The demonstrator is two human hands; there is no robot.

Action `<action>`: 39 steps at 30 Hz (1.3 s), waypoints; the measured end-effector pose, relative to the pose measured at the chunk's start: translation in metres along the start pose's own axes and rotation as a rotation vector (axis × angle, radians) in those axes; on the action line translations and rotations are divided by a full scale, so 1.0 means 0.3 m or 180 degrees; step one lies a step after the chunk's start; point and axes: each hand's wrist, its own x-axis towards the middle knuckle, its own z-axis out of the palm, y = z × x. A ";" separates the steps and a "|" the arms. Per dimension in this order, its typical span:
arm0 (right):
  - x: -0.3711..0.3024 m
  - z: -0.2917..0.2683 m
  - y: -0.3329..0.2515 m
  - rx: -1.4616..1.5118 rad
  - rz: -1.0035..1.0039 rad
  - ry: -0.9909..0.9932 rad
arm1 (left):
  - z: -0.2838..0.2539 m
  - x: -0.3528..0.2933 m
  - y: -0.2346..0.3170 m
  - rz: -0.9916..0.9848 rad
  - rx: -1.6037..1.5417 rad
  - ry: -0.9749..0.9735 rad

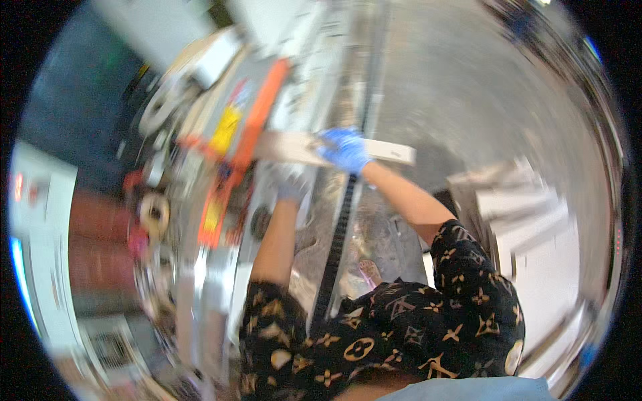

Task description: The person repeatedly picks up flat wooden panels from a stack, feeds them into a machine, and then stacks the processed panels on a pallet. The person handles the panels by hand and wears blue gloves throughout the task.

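A long pale board (391,152), perhaps wood, lies crosswise over the machine bed, its left end under or against an orange guard. My right hand (344,148), in a blue glove, is closed around the middle of this board from above. Closer to me, my left hand (291,188) wears a greyish glove and hangs over the grey machine bed, just below the board. Its fingers are smeared by motion, so their pose and any contact are unclear. The orange guard (262,110) with yellow labels stands just left of both hands.
A dark toothed track (338,244) runs lengthwise beneath my right arm. Stacked white sheets or boards (535,234) stand at the right. Tape-like rolls (154,212) and clutter line the left side. Grey floor (455,87) spreads at the upper right.
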 end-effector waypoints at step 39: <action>-3.010 -0.621 -0.319 -0.0717 0.6248 0.2943 | 0.000 -1.054 -0.285 0.2578 0.5316 -0.0401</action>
